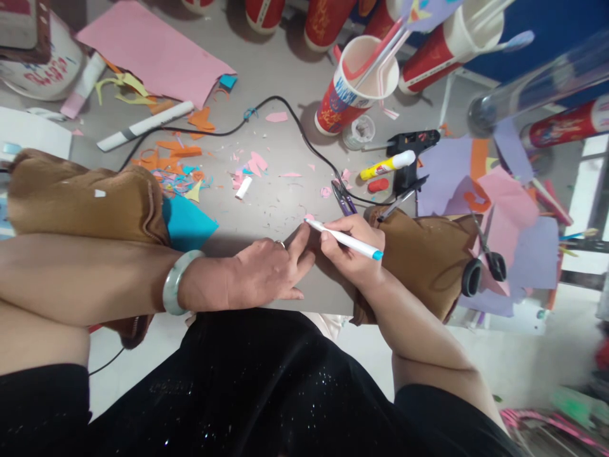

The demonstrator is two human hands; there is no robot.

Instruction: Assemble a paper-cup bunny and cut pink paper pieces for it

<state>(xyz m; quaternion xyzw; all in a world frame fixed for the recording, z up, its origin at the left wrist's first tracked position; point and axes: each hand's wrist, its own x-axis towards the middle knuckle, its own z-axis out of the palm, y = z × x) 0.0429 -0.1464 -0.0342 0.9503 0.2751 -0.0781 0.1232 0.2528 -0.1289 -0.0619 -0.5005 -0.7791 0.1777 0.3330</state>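
My right hand [354, 244] is closed around a white marker pen [349, 241] with a blue end. Its tip points left, at a small pink paper piece [309, 218] on the table. My left hand [266, 270] lies flat with its fingers stretched out, the index fingertip touching or just beside that pink piece. A ring and a pale green bangle [178, 282] are on this hand and wrist. Just beyond my right hand lie purple-handled scissors [343, 198], partly hidden. A blue paper sheet [188, 222] rests beyond my left wrist.
Brown cushions [85, 197] flank both sides. A black cable [295, 120] crosses the grey table [280, 158] amid paper scraps. Ahead stand a red paper cup [333, 105] with straws, a yellow glue stick [386, 166] and a black glue gun [409, 149]. Black-handled scissors [483, 266] lie right.
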